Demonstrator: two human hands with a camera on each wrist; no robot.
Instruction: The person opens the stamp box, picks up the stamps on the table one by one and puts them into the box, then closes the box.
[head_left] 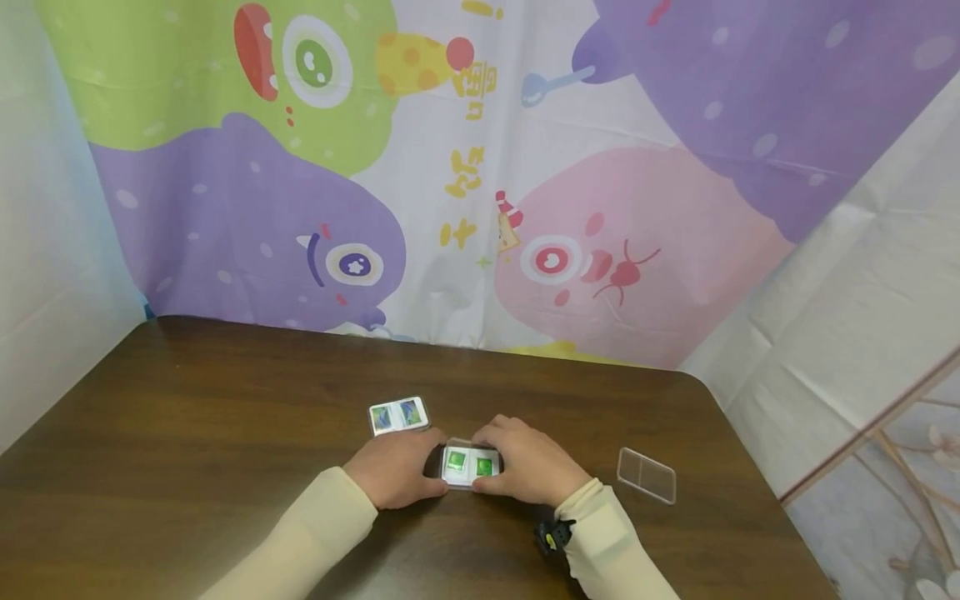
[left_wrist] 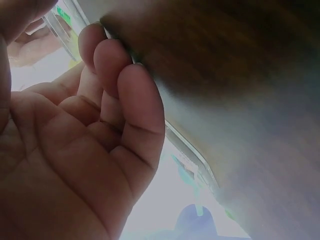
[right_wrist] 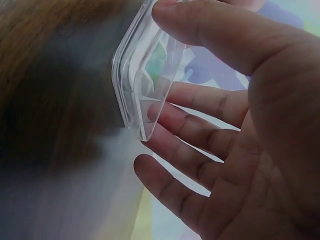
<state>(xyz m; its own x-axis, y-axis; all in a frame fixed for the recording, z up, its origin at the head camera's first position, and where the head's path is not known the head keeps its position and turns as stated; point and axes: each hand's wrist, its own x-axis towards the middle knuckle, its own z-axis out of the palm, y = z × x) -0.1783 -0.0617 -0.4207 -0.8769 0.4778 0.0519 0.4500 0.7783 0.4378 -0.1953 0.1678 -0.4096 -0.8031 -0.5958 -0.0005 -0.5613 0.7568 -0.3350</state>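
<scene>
A small clear plastic case [head_left: 470,465] with white inside and two green pictures lies between the hands, just above or on the brown table. My left hand [head_left: 397,467] grips its left end, thumb at the near corner and fingers toward the far side. From the other end my right hand [head_left: 531,461] holds it, thumb on the near edge. In the right wrist view the transparent case [right_wrist: 142,80] shows layered edges, with the thumb on one side and fingers on the other. Part of the left end is hidden by the left hand.
A second clear case [head_left: 397,415] with two blue-green pictures lies just beyond my left hand. A clear, empty-looking plastic lid [head_left: 647,476] rests on the table [head_left: 225,400] to the right. A cartoon-printed cloth [head_left: 450,308] hangs behind the table.
</scene>
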